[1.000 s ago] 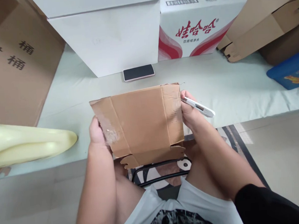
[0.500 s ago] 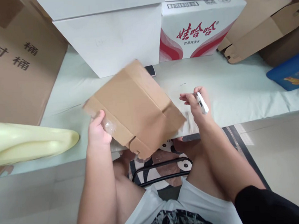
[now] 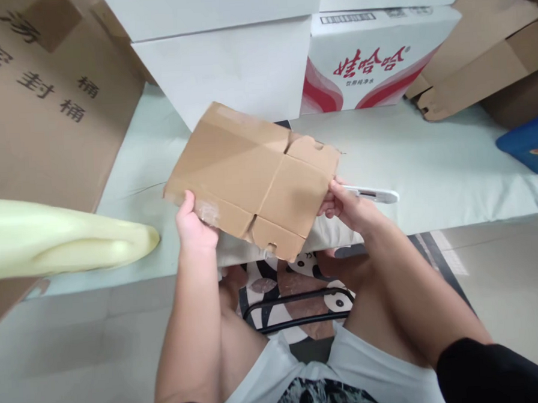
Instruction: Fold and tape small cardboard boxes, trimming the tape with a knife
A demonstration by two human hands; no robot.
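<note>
A flattened brown cardboard box point(image 3: 237, 161) with creases, slotted flaps and strips of clear tape is held up at a tilt over the near edge of the table. My left hand point(image 3: 195, 226) is closed on its lower left edge, thumb on top beside the tape. At the right edge, my right hand point(image 3: 348, 204) has its thumb and fingers on the cardboard. That same hand keeps a white utility knife point(image 3: 377, 194) tucked in it, the handle pointing out to the right. No blade can be made out.
White cartons point(image 3: 244, 64) and a red-and-white carton point(image 3: 370, 70) stand at the back of the cloth-covered table point(image 3: 406, 158). A large brown carton point(image 3: 54, 146) and a pale yellow object point(image 3: 72, 236) are at left. Folded cardboard point(image 3: 479, 82) and a blue container point(image 3: 530, 143) are at right.
My right hand has moved in from apart and now grips the box's right edge; the knife has swung to point right. The cardboard has turned and its right side has risen.
</note>
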